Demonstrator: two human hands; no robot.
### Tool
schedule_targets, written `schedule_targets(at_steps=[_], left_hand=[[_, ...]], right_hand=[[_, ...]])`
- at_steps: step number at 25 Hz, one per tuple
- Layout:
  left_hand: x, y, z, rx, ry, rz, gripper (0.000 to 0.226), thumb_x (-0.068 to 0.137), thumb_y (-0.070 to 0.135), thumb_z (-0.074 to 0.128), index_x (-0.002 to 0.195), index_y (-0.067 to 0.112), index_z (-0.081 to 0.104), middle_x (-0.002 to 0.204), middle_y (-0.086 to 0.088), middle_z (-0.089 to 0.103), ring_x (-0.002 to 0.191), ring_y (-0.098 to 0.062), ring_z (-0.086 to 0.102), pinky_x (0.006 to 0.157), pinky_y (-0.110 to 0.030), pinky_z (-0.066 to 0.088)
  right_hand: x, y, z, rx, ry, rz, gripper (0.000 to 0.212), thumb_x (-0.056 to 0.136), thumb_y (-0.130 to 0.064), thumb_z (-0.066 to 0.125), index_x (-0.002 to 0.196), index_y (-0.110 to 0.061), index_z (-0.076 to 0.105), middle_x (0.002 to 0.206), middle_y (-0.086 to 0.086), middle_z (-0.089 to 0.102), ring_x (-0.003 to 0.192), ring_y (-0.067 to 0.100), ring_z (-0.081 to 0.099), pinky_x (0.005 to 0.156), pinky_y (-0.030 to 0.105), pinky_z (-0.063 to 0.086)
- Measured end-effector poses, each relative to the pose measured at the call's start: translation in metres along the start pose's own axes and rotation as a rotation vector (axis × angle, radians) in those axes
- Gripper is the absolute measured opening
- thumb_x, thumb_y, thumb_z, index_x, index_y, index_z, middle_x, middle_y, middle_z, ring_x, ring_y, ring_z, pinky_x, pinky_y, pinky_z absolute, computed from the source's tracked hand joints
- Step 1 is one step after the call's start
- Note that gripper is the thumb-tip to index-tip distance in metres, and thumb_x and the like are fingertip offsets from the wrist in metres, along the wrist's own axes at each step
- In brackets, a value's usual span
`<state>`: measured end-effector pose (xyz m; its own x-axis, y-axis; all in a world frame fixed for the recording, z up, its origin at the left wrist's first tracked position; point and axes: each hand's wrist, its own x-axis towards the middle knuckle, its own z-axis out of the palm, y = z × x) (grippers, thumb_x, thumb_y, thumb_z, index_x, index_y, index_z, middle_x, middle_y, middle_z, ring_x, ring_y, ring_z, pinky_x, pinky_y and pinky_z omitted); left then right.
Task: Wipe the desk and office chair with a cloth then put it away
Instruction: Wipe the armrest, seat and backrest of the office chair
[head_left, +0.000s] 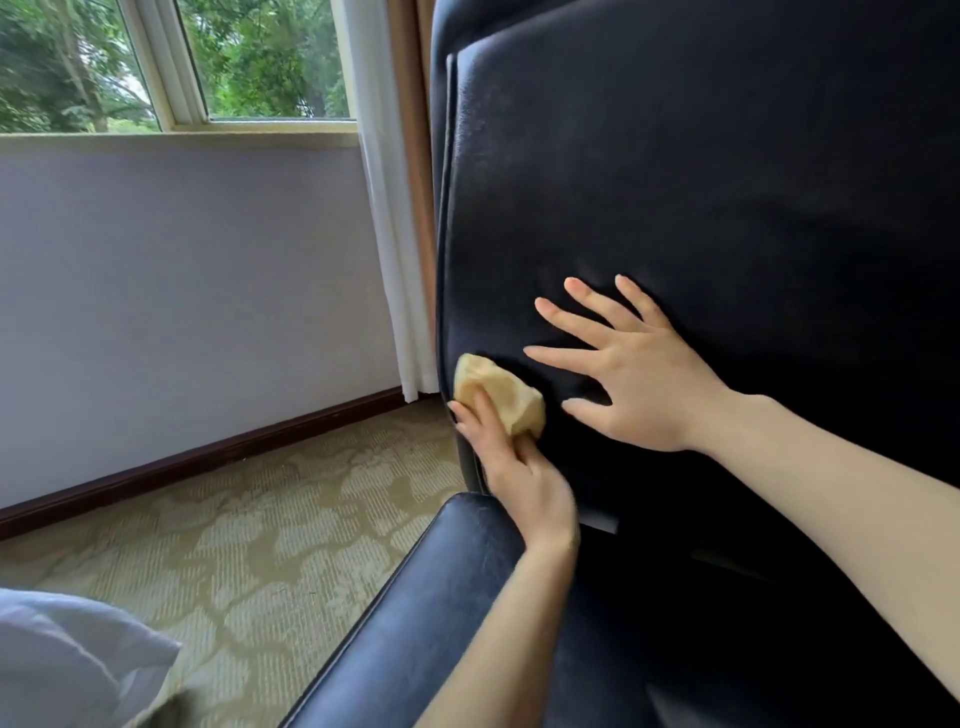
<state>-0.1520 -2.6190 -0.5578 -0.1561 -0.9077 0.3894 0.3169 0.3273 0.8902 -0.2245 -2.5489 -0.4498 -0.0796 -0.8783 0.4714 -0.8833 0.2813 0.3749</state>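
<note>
Crumpled yellow cloth (501, 397) gripped in left hand (514, 467) against black leather chair (701, 182); right hand (631, 374) spread flat alongside.

Left hand (519, 467) has its fingers curled in a grip; right hand (639, 379) is spread flat.

Legible text, labels, brands, numbers, signs: none found. The office chair (701, 182) upholstery carries no readable mark or tag; the cloth (501, 397) appears unprinted, though its folds may hide a label.
</note>
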Motion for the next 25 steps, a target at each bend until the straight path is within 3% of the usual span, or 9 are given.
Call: schedule_targets(at_steps=[2,4,8,12,15,18,23,25], left_hand=[[0.027,0.024,0.006,0.011,0.138,-0.011,0.064,0.095,-0.007,0.038,0.148,0.026,0.021,0.158,0.003,0.008,0.145,-0.011,0.006,0.109,-0.009,0.006],[0.064,0.04,0.004,0.055,0.17,-0.037,0.06,0.098,-0.001,0.038,0.149,0.025,0.022,0.159,0.003,0.011,0.146,-0.016,0.01,0.109,-0.013,0.006],[0.092,0.034,-0.001,0.135,0.014,-0.153,0.058,0.099,0.002,0.031,0.149,0.03,0.023,0.16,0.006,0.01,0.146,-0.019,0.011,0.113,-0.024,0.007],[0.041,0.01,0.013,0.112,0.008,-0.144,0.058,0.1,0.002,0.031,0.15,0.029,0.02,0.16,0.005,0.002,0.146,-0.015,0.007,0.105,-0.012,0.005],[0.004,0.002,0.032,0.052,0.035,-0.16,0.059,0.1,-0.001,0.031,0.151,0.023,0.014,0.16,0.001,-0.002,0.147,-0.014,0.002,0.109,-0.013,0.002],[-0.041,0.001,0.05,-0.034,0.013,-0.291,0.058,0.101,0.005,0.032,0.15,0.028,0.012,0.159,0.002,0.009,0.146,-0.014,0.013,0.118,-0.026,0.011],[-0.102,0.006,0.066,-0.1,-0.116,-0.418,0.06,0.101,0.008,0.035,0.143,0.044,0.014,0.154,-0.01,0.029,0.139,-0.03,0.032,0.113,-0.038,0.028],[-0.105,0.006,0.06,-0.108,-0.152,-0.374,0.06,0.101,0.007,0.034,0.146,0.042,0.016,0.155,0.0,0.025,0.14,-0.021,0.031,0.114,-0.025,0.026]], right_hand=[[-0.018,0.014,-0.006,-0.178,0.077,-0.072,0.059,0.081,-0.039,0.064,0.138,-0.032,0.049,0.153,-0.002,0.032,0.144,0.019,0.024,0.118,0.048,0.006],[-0.038,0.029,-0.01,-0.314,0.177,-0.024,0.061,0.083,-0.046,0.063,0.14,-0.03,0.046,0.15,0.0,0.038,0.14,0.023,0.033,0.113,0.058,0.008],[-0.057,0.043,-0.01,-0.377,0.198,0.046,0.063,0.088,-0.054,0.05,0.146,-0.034,0.034,0.155,-0.002,0.028,0.144,0.023,0.023,0.113,0.059,-0.002],[-0.056,0.047,-0.004,-0.414,0.142,0.057,0.063,0.09,-0.059,0.04,0.148,-0.038,0.026,0.158,-0.003,0.018,0.147,0.022,0.011,0.112,0.058,-0.013],[-0.057,0.05,-0.001,-0.43,0.155,0.053,0.062,0.091,-0.059,0.039,0.148,-0.038,0.026,0.159,-0.003,0.017,0.147,0.023,0.011,0.111,0.059,-0.013],[-0.058,0.05,-0.001,-0.436,0.165,0.035,0.059,0.092,-0.058,0.04,0.147,-0.038,0.03,0.158,-0.001,0.019,0.146,0.024,0.013,0.111,0.061,-0.009],[-0.057,0.052,-0.001,-0.427,0.19,0.016,0.058,0.092,-0.057,0.042,0.146,-0.038,0.032,0.158,-0.001,0.021,0.146,0.025,0.015,0.111,0.061,-0.007],[-0.058,0.05,-0.002,-0.433,0.192,0.015,0.058,0.092,-0.057,0.043,0.146,-0.038,0.032,0.158,0.0,0.021,0.146,0.025,0.015,0.111,0.061,-0.006]])
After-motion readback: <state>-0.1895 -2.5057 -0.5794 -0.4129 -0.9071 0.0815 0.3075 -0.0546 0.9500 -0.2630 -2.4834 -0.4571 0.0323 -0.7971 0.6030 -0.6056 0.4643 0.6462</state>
